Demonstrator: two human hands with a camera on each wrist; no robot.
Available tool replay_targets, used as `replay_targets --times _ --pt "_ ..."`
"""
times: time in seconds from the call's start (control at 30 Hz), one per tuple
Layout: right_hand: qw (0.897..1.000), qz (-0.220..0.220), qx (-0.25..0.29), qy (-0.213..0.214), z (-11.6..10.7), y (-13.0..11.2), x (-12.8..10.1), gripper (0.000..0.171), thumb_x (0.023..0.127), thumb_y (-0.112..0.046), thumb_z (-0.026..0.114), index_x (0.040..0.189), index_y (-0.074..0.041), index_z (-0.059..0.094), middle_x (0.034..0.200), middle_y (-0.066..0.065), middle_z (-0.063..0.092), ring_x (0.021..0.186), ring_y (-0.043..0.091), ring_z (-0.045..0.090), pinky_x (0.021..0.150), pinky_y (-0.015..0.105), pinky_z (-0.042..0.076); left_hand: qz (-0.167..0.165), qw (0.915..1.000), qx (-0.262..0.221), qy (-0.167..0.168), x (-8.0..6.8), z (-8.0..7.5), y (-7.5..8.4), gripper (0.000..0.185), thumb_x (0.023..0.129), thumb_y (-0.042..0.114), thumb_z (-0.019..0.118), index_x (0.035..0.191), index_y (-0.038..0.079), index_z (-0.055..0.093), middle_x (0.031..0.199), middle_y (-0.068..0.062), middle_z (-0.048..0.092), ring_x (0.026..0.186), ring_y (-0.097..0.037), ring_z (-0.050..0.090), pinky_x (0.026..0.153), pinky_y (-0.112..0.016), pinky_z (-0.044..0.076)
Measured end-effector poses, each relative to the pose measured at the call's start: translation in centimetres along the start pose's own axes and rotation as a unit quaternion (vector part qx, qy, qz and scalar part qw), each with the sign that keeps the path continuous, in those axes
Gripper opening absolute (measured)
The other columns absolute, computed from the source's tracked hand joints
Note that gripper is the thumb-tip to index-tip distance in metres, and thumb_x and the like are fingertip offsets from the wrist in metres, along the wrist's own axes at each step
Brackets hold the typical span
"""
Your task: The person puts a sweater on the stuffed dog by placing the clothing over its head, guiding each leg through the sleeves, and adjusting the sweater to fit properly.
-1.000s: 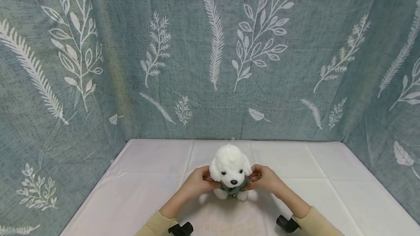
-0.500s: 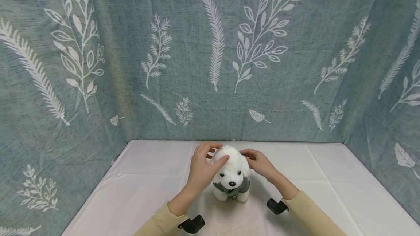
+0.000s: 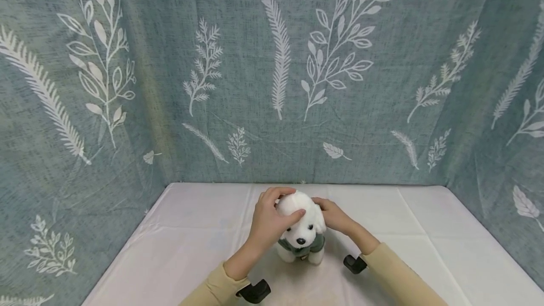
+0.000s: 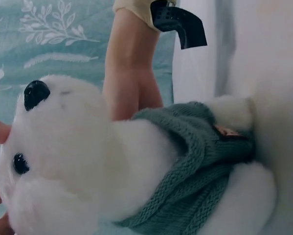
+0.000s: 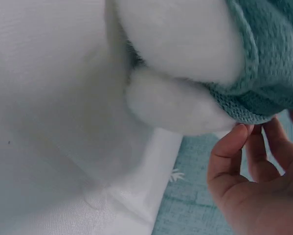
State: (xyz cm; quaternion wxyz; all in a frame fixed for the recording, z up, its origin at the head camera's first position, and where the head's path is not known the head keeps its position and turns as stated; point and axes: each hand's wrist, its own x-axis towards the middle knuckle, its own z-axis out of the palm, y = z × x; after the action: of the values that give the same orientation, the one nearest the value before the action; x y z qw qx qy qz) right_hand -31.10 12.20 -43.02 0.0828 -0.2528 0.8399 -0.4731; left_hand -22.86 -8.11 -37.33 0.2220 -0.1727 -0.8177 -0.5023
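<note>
A white plush dog (image 3: 301,228) in a green knitted sweater (image 4: 185,171) stands on the table, its black nose and eyes towards me. My left hand (image 3: 269,216) grips its head from the left, thumb across the forehead and fingers over the top, covering part of one eye. Behind the dog's right side in the head view is my right hand (image 3: 333,214); its fingertips are hidden there. From the right wrist view, the thumb and fingers (image 5: 229,142) pinch the sweater's edge beside the white fur.
A white cloth (image 3: 178,244) covers the table. Grey-green curtains (image 3: 255,60) with white leaf patterns hang behind and at both sides. A black device is strapped at each wrist, below the cream sleeves (image 3: 395,273).
A second ago both hands held the dog's sides, low by the sweater. The left rose and closed over the head; the right moved up and behind. The dog's body has barely shifted.
</note>
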Motion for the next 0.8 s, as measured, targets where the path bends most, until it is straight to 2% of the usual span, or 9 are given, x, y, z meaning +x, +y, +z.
replay_targets --times 0.1,0.23,0.4,0.57,0.7,0.8 --pt "1.000 0.011 0.000 -0.005 -0.1 0.0 0.2 0.036 0.097 -0.023 0.050 0.127 -0.004 0.057 0.122 0.015 0.062 0.100 0.023 0.062 0.081 0.036 0.051 -0.014 0.9992 -0.029 -0.025 0.2 -0.5 -0.3 0.039 0.076 0.027 0.080 0.112 0.020 0.066 0.110 0.005 0.063 0.100 -0.015 0.054 0.079 -0.035 0.049" --pt "0.999 0.032 -0.009 -0.001 0.1 -0.1 -0.1 0.026 0.096 -0.018 0.049 0.116 -0.007 0.063 0.113 0.010 0.064 0.085 0.014 0.061 0.069 0.032 0.050 -0.029 0.9930 -0.074 -0.087 0.7 -1.7 -1.2 0.038 0.079 0.025 0.078 0.115 0.022 0.066 0.117 0.004 0.063 0.104 -0.018 0.056 0.082 -0.037 0.050" --pt "0.998 0.054 -0.023 0.019 0.2 -0.6 -1.2 0.024 0.095 -0.029 0.056 0.111 -0.012 0.066 0.110 0.007 0.064 0.083 0.013 0.061 0.068 0.029 0.049 -0.026 0.9765 -0.116 -0.180 1.8 -3.3 -2.4 0.038 0.082 0.022 0.075 0.119 0.021 0.065 0.123 0.001 0.062 0.105 -0.021 0.057 0.082 -0.037 0.051" --pt "0.997 0.069 -0.032 0.030 0.4 -1.4 -2.5 0.021 0.092 -0.032 0.061 0.103 -0.015 0.067 0.103 0.004 0.065 0.080 0.018 0.063 0.066 0.031 0.050 0.003 0.9530 -0.163 -0.256 3.1 -4.2 -4.1 0.041 0.086 0.019 0.071 0.126 0.016 0.061 0.131 -0.004 0.057 0.113 -0.019 0.056 0.090 -0.036 0.049" --pt "0.997 0.070 -0.031 0.029 0.7 -2.1 -3.3 0.022 0.091 -0.031 0.062 0.104 -0.013 0.067 0.101 0.003 0.064 0.080 0.020 0.064 0.066 0.032 0.051 0.011 0.9378 -0.186 -0.293 4.3 -5.0 -5.4 0.042 0.088 0.017 0.068 0.129 0.012 0.059 0.136 -0.006 0.054 0.120 -0.019 0.053 0.094 -0.037 0.047" --pt "0.997 0.070 -0.025 0.036 0.9 -2.3 -3.6 0.023 0.092 -0.030 0.062 0.105 -0.012 0.067 0.099 0.002 0.064 0.080 0.019 0.064 0.066 0.031 0.051 0.008 0.9367 -0.177 -0.302 4.7 -5.5 -5.7 0.043 0.089 0.017 0.067 0.130 0.012 0.058 0.137 -0.006 0.054 0.126 -0.023 0.049 0.097 -0.041 0.045"
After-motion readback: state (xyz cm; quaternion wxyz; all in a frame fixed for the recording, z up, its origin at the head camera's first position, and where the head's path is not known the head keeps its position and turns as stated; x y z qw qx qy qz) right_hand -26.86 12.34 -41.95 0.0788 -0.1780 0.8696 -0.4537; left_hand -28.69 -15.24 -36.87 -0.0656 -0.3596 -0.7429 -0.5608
